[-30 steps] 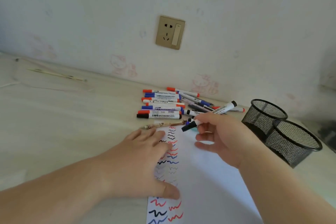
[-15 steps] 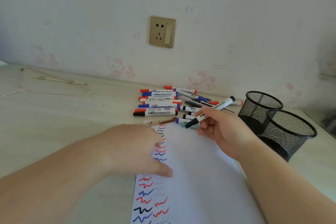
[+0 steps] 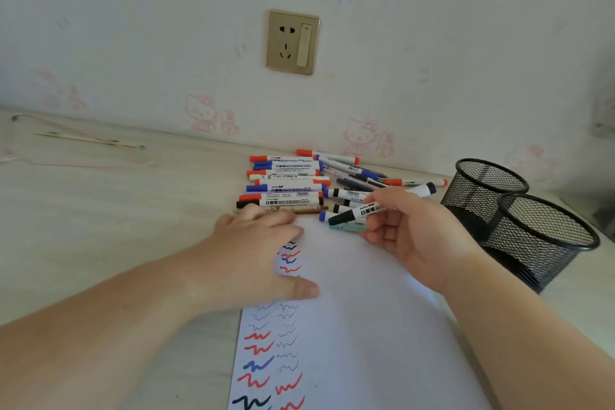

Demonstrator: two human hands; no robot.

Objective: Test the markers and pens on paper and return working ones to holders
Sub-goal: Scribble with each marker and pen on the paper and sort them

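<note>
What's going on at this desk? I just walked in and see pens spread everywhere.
A person is testing markers on paper. Their right hand holds a black-capped whiteboard marker above the top edge of the white paper, cap on. Their left hand lies flat on the sheet, beside columns of red, blue and black test squiggles. A pile of markers and pens lies by the wall. Two black mesh holders stand to the right; no pens show in them.

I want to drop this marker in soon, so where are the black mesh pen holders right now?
In the head view, the two black wire-mesh pen holders stand side by side at the right of the desk, just right of the right hand holding the black-capped white marker.
</note>
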